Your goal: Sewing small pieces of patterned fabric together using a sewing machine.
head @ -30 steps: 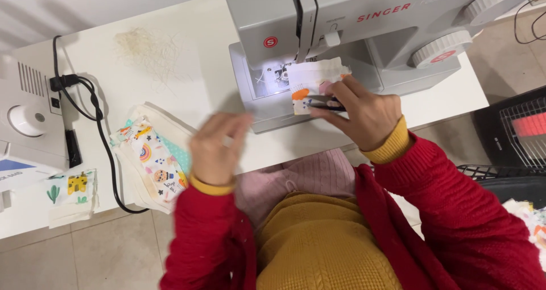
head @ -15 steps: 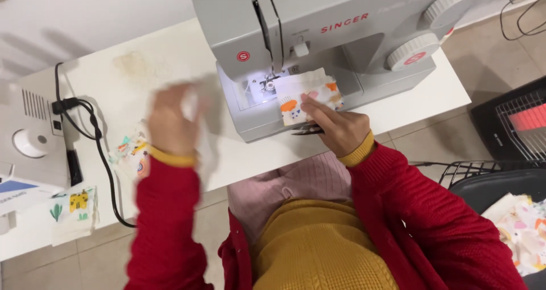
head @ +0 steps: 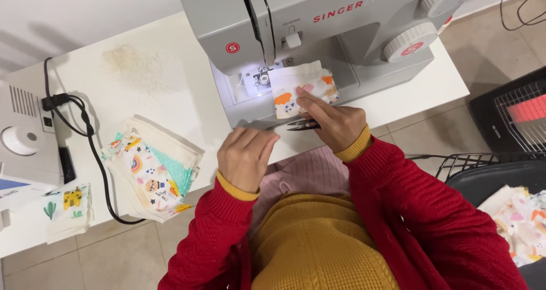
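Observation:
A small white fabric piece (head: 304, 85) with orange and colourful prints lies on the bed of a grey sewing machine (head: 341, 28), one end by the needle. My right hand (head: 335, 122) presses its fingertips on this piece and holds small black thread snips (head: 300, 125) against the palm, blades pointing left. My left hand (head: 247, 156) rests at the front edge of the machine bed, left of the snips, with fingers bent and the palm hidden. Both arms wear red sleeves with yellow cuffs.
A stack of printed fabric pieces (head: 151, 173) lies on the white table (head: 142, 85) to the left. A black cable (head: 91, 147) runs beside it. A white device (head: 23, 136) and a cactus-print piece (head: 65, 207) sit far left. A heater (head: 520, 116) and a wire basket (head: 489, 167) stand on the right.
My left hand has moved from the fabric stack on the left back to the front edge of the machine. My right hand has stayed on the fabric piece with the snips.

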